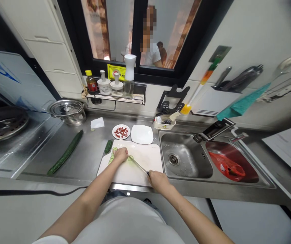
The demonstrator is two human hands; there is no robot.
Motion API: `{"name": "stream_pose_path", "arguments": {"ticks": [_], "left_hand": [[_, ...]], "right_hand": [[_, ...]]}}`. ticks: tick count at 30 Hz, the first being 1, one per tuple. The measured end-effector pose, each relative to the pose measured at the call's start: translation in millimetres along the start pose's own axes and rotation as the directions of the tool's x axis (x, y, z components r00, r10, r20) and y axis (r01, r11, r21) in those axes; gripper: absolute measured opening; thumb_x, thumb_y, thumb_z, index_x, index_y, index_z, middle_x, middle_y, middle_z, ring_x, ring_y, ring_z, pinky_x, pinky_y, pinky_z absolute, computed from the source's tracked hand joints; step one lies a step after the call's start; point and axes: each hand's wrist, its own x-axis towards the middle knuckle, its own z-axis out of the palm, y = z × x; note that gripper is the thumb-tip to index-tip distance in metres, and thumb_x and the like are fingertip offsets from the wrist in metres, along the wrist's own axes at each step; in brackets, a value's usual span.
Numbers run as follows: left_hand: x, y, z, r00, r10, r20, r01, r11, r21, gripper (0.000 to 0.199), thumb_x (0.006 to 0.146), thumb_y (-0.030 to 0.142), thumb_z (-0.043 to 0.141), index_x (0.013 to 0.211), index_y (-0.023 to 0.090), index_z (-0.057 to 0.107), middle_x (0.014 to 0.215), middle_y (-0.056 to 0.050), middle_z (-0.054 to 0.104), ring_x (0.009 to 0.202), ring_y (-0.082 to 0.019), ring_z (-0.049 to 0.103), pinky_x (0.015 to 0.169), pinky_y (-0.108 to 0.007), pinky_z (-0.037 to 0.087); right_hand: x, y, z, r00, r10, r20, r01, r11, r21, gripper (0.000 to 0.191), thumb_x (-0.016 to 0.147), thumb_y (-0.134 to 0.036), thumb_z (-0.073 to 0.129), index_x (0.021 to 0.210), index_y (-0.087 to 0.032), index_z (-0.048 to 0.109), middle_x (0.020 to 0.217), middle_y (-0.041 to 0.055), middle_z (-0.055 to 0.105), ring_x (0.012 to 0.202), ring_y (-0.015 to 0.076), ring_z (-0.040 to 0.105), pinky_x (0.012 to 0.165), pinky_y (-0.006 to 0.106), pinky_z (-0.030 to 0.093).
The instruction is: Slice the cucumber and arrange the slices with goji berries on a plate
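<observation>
My right hand [159, 181] is wrapped round the dark handle of a knife [139, 165], whose blade slants up and left over the white cutting board [145, 159]. At the blade's tip lies a single cucumber slice [130, 158]. Curled fingers of my left hand [121, 155] rest low over the board beside a row of cucumber slices [111, 158]; whatever they grip is hidden. A short piece of cucumber [108, 146] lies at the board's upper left edge. Farther left, a long whole cucumber [66, 152] rests on the steel counter.
Behind the board stand a plate of chopped red pieces [121, 131] and a white square plate [142, 134]. To the right is a sink [186, 159], with a red plastic bag [228, 166] in its second basin. A lidded steel pot [69, 113] stands back left.
</observation>
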Motion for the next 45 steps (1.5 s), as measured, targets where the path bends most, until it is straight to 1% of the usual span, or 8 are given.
{"name": "stream_pose_path", "arguments": {"ticks": [6, 13, 21, 24, 28, 32, 38, 45], "left_hand": [[-1, 1, -2.0, 1.000, 0.001, 0.005, -0.001, 1.000, -0.002, 0.016, 0.071, 0.028, 0.065, 0.085, 0.023, 0.061, 0.096, -0.004, 0.070, 0.098, -0.022, 0.061, 0.086, -0.033, 0.036], [-4, 1, -1.9, 1.000, 0.002, -0.008, -0.002, 1.000, -0.002, 0.014, 0.072, 0.026, 0.062, 0.086, 0.023, 0.061, 0.095, -0.004, 0.070, 0.097, -0.022, 0.061, 0.087, -0.034, 0.035], [-13, 2, -1.2, 0.998, 0.027, -0.053, -0.027, 1.000, 0.004, 0.013, 0.078, 0.029, 0.058, 0.089, 0.022, 0.062, 0.094, -0.006, 0.069, 0.098, -0.023, 0.059, 0.089, -0.035, 0.033], [-22, 1, 0.7, 0.993, 0.064, -0.100, -0.064, 0.998, 0.006, 0.014, 0.082, 0.027, 0.053, 0.092, 0.022, 0.062, 0.095, -0.006, 0.068, 0.100, -0.024, 0.056, 0.091, -0.036, 0.031], [-39, 1, 7.2, 0.970, 0.170, -0.171, -0.166, 0.985, 0.041, 0.021, 0.086, 0.027, 0.047, 0.101, 0.023, 0.061, 0.106, -0.007, 0.065, 0.105, -0.024, 0.052, 0.093, -0.038, 0.029], [-52, 3, 11.8, 0.961, 0.206, -0.186, -0.192, 0.977, 0.095, 0.023, 0.088, 0.029, 0.045, 0.103, 0.023, 0.060, 0.110, -0.009, 0.061, 0.107, -0.025, 0.049, 0.095, -0.041, 0.027], [-53, 9, 9.4, 0.973, 0.172, -0.151, -0.158, 0.983, 0.097, 0.020, 0.089, 0.029, 0.045, 0.101, 0.022, 0.059, 0.110, -0.008, 0.059, 0.108, -0.024, 0.049, 0.095, -0.040, 0.027], [-41, 12, 7.5, 0.985, 0.107, -0.135, -0.105, 0.994, 0.026, 0.015, 0.081, 0.020, 0.052, 0.094, 0.023, 0.061, 0.105, -0.006, 0.062, 0.104, -0.023, 0.053, 0.091, -0.038, 0.031]], "right_hand": [[-1, -1, -1, 1.000, 0.014, 0.019, -0.015, 0.999, 0.034, 0.033, 0.092, -0.028, 0.037, 0.108, -0.013, 0.062, 0.102, 0.0178, 0.067, 0.097, 0.0260, 0.064, 0.077, 0.034, 0.046], [-10, 0, -4, 0.999, 0.019, 0.042, -0.023, 0.994, 0.103, 0.034, 0.091, -0.029, 0.037, 0.107, -0.013, 0.062, 0.105, 0.0175, 0.066, 0.097, 0.0252, 0.063, 0.077, 0.033, 0.044], [-25, -1, 5, 0.994, 0.084, 0.075, -0.093, 0.988, 0.126, 0.034, 0.093, -0.028, 0.035, 0.108, -0.013, 0.061, 0.103, 0.0170, 0.067, 0.097, 0.0254, 0.063, 0.074, 0.030, 0.043], [-30, -1, 9, 0.992, 0.091, 0.082, -0.102, 0.985, 0.138, 0.033, 0.093, -0.028, 0.035, 0.108, -0.013, 0.060, 0.104, 0.0164, 0.067, 0.098, 0.0246, 0.063, 0.074, 0.029, 0.043], [-32, 1, 17, 0.991, 0.105, 0.082, -0.117, 0.980, 0.160, 0.033, 0.093, -0.030, 0.035, 0.107, -0.014, 0.060, 0.104, 0.0157, 0.067, 0.096, 0.0230, 0.064, 0.073, 0.029, 0.042], [-31, 2, 30, 0.992, 0.112, 0.058, -0.121, 0.977, 0.176, 0.032, 0.094, -0.031, 0.034, 0.106, -0.015, 0.059, 0.102, 0.0144, 0.068, 0.097, 0.0233, 0.064, 0.072, 0.028, 0.042], [-32, 2, 41, 0.986, 0.157, 0.056, -0.165, 0.971, 0.175, 0.032, 0.094, -0.032, 0.035, 0.107, -0.016, 0.059, 0.099, 0.0136, 0.068, 0.096, 0.0260, 0.064, 0.072, 0.031, 0.042], [-31, 5, 44, 0.987, 0.152, 0.046, -0.159, 0.966, 0.204, 0.031, 0.094, -0.032, 0.035, 0.107, -0.017, 0.059, 0.099, 0.0134, 0.069, 0.095, 0.0236, 0.064, 0.072, 0.029, 0.042]]}}
